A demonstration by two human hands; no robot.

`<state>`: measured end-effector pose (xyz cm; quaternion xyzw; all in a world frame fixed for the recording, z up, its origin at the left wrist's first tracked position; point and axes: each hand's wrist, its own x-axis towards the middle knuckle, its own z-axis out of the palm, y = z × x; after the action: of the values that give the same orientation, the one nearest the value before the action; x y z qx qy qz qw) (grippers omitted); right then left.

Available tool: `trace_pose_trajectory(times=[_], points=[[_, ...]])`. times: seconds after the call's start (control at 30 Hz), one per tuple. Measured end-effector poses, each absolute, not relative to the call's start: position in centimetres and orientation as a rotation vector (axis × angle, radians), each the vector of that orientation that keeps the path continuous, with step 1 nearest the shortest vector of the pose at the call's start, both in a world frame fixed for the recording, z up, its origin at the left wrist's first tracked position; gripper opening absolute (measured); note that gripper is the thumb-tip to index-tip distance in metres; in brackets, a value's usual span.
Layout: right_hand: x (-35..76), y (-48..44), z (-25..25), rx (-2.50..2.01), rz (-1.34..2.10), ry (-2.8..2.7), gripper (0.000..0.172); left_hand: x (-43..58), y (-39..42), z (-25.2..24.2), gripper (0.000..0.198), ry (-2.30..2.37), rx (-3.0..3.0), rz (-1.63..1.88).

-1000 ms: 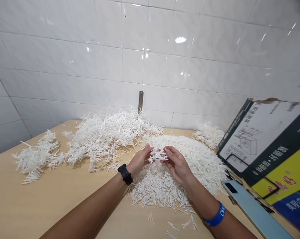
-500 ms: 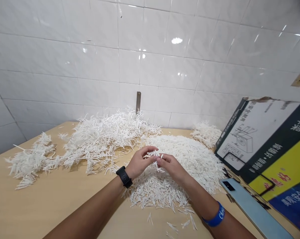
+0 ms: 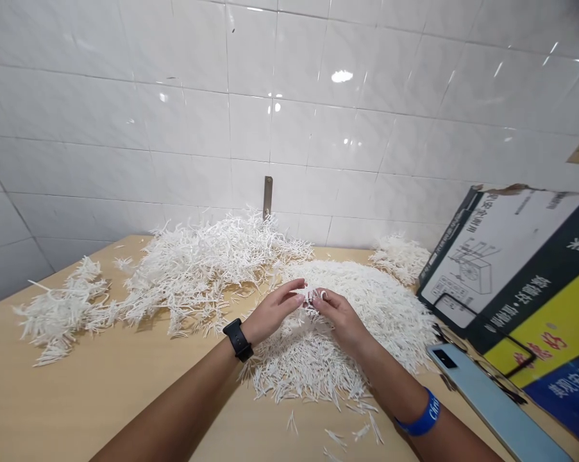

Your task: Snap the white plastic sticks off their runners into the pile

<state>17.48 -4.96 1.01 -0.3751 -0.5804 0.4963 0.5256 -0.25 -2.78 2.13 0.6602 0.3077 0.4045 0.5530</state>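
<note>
- White plastic pieces cover much of the pale wooden tabletop (image 3: 63, 404), and we look down at our two hands working over them.
- Our left hand (image 3: 272, 312), with a black watch (image 3: 238, 340) on its wrist, reaches in from the left, its fingers nearly straight. Our right hand (image 3: 340, 319), with a blue wristband (image 3: 418, 414), comes in from the right, its fingers curled.
- Their fingertips (image 3: 301, 298) press together on a small white sprig (image 3: 312, 299), pinching it just above the middle of the heap. Most of the sprig is hidden, so we cannot tell its exact shape.
- Under our hands, a broad heap of short, separate spikes (image 3: 301, 375) fills the table's centre, with a few strays (image 3: 336, 437) lying on the bare wood in front.
- Behind it and to the left, a long drift of branched clusters (image 3: 207, 276) stays joined, as do a smaller clump at far left (image 3: 63, 314) and one at back right (image 3: 399, 260). A lot lies loose, and a lot remains branched.
- To the right, a pale blue phone (image 3: 495, 401) lies near a tilted printed carton (image 3: 505, 276), below a white tiled wall (image 3: 174, 115).
</note>
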Motion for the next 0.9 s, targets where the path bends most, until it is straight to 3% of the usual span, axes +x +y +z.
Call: trace_pose_trajectory(times=[0.17,0.6,0.8,0.9], points=[[17.0,-5.4,1.4,-0.835,1.111,-1.624,0.028,0.4,-2.8,1.4,0.062,0.529,1.54,0.824],[16.4,-5.5,0.8,-0.963,1.211,-1.638,0.042,0.9,-4.0,2.3,0.046,0.511,1.478,0.971],[16.5,-5.7,1.4,-0.924,1.06,-1.626,0.042,0.7,-3.5,1.4,0.07,0.5,1.256,0.778],[16.4,-5.7,1.5,-0.929,1.043,-1.656,0.043,0.7,-3.6,1.4,0.072,0.517,1.361,0.73]])
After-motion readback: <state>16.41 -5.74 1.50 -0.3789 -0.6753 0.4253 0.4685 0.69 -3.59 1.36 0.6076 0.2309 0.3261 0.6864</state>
